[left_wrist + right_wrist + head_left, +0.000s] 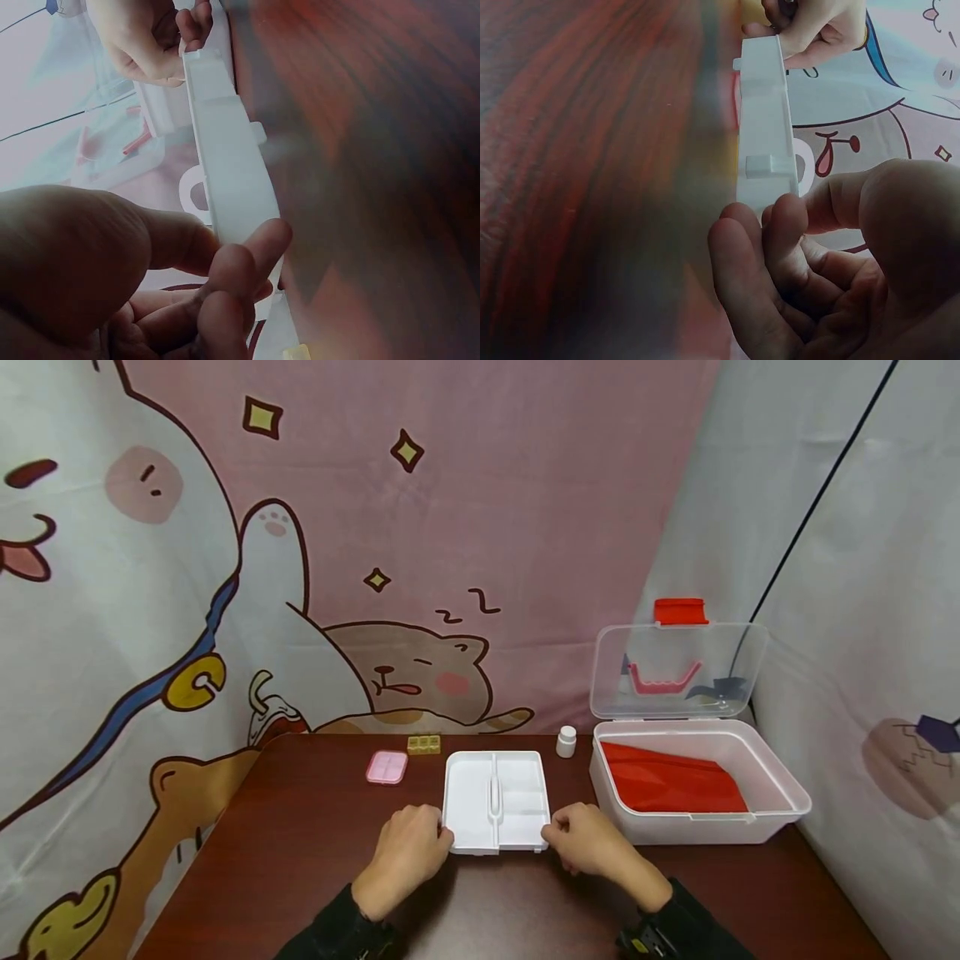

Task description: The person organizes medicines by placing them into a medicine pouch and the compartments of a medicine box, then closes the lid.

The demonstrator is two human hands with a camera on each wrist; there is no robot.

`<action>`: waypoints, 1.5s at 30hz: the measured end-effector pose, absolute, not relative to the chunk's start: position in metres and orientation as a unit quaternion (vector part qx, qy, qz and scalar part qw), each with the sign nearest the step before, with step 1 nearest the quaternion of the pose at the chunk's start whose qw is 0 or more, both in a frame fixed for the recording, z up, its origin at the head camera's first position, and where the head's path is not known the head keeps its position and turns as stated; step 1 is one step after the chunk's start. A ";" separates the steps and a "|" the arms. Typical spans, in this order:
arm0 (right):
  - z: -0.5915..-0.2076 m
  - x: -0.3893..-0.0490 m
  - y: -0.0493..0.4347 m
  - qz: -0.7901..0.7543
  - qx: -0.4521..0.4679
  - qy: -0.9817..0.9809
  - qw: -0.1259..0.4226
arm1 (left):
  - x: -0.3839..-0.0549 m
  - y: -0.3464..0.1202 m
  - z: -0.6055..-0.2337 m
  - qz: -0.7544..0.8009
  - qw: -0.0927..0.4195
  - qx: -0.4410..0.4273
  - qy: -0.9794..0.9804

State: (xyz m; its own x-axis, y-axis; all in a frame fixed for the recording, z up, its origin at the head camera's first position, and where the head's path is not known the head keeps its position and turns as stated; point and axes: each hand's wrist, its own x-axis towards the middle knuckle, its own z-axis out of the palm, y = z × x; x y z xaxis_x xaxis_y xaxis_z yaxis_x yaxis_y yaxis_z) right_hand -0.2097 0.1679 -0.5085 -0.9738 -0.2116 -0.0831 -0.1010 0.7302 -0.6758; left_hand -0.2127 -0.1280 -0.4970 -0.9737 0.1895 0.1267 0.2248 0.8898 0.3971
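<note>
As each hand (pixel 411 845) (pixel 588 841) pinches it, the smooth case (pixel 474 803) looks squarish.

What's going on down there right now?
A person's left hand and right hand pinch a white handled case near its two closest corners. A pink case and a yellow compartment box lie off its far left corner. To its right, a white bottle stands beside an open storage box holding something flat and red.

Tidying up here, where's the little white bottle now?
In the head view, the little white bottle stands right of centre near the back of the table, between the white case and open box.
</note>
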 end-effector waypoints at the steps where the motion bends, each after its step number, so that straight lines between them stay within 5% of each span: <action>1: -0.511 -0.209 0.168 -0.358 -0.084 0.926 0.081 | -0.213 -0.128 -0.499 -0.209 0.037 -0.106 -0.971; 16: -0.532 -0.208 0.166 -0.373 -0.091 0.918 0.099 | -0.212 -0.137 -0.518 -0.215 0.006 -0.105 -0.971; 25: -0.524 -0.209 0.173 -0.376 -0.074 0.915 0.126 | -0.220 -0.146 -0.500 -0.202 -0.021 -0.118 -0.972; 39: -0.510 -0.226 0.156 -0.335 -0.007 0.941 0.038 | -0.262 -0.130 -0.503 -0.248 0.002 -0.086 -0.965; 45: -0.514 -0.232 0.153 -0.348 0.012 0.935 0.058 | -0.264 -0.127 -0.507 -0.250 -0.003 -0.080 -0.965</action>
State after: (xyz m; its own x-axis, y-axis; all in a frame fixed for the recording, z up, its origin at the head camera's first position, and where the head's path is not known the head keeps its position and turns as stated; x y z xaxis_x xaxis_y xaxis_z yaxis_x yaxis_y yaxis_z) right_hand -0.2324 0.1529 -0.5141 -0.9929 -0.0183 -0.1171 0.0628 0.7570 -0.6504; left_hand -0.2641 -0.1268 -0.5072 -0.9871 0.1562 0.0340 0.1530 0.8620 0.4832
